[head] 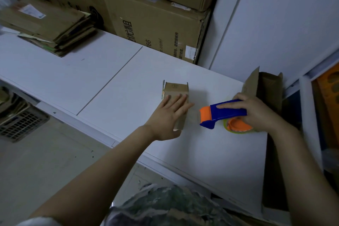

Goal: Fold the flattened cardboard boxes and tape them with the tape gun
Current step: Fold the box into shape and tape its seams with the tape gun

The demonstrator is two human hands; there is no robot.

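1. The white table [64, 71] runs diagonally. Its front edge passes under the left forearm, with bare floor [36, 161] below on the left.
2. Open tabletop stretches left of and behind the small cardboard box [176, 89], up to a stack of flattened boxes [49, 25] at the far left. Large cartons [156, 24] close off the back, and a white panel [275, 24] closes off the right.
3. The small cardboard box lies on the table right of its seam. It is tan, its far-end flaps stand open, and a small sticker sits on its left edge.
4. The left hand [170, 115] presses flat on this box, fingers straight and spread.
5. The right hand [256, 113] grasps the blue-and-orange tape gun [225, 114], which is near the box's right side but apart from it.
6. An opened box [269, 88] stands behind the right hand at the table's right edge, flaps up.
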